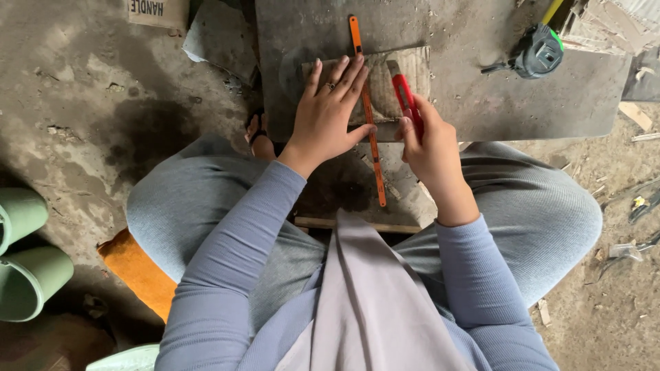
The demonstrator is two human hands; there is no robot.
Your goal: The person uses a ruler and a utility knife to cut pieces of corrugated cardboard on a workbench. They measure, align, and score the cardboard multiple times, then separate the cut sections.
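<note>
My left hand [330, 110] lies flat with fingers spread on a small brownish piece of sheet material [412, 69], pressing down an orange ruler [368, 110] that runs lengthwise across it. My right hand [430, 141] grips a red utility knife [405, 96] whose tip rests on the piece just right of the ruler. The piece sits on a dark grey board [495, 103] on the ground in front of my knees.
A grey and green tape measure [536, 51] lies on the board's far right. Green rubber boots [24, 254] stand at the left, an orange cushion [137, 271] under my left leg. Scraps and debris litter the dirt floor at right [632, 206].
</note>
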